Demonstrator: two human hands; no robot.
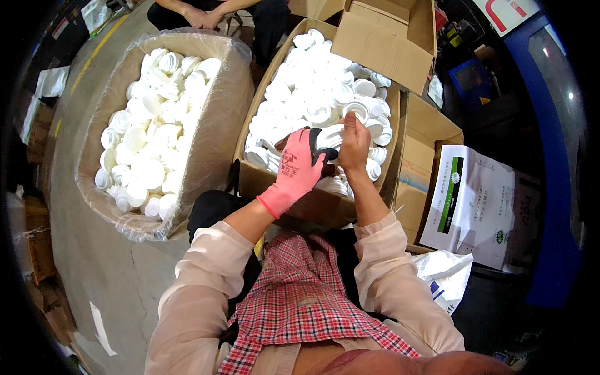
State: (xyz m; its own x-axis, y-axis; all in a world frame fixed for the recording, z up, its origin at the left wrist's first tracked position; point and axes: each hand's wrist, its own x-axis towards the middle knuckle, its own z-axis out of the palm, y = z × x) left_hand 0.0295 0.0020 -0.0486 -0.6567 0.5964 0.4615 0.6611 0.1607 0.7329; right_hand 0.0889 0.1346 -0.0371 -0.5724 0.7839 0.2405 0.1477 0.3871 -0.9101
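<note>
My left hand (296, 165), in a pink glove with black fingers, is closed around one end of a short stack of white plastic lids (331, 137). At the stack's other side is my bare right hand (354, 147), its fingers closed against the lids; its fingertips are partly hidden. Both hands are over the near part of an open cardboard box (251, 177). Loose white lids (306, 81) fill that box, some lying flat and some on edge.
On the left stands a plastic-lined carton (215, 119) full of white lids. Another person's hands (205, 17) are beyond it. Open box flaps (378, 50) lean over the far right corner. A printed white carton (475, 200) and a white bag (445, 275) are at right.
</note>
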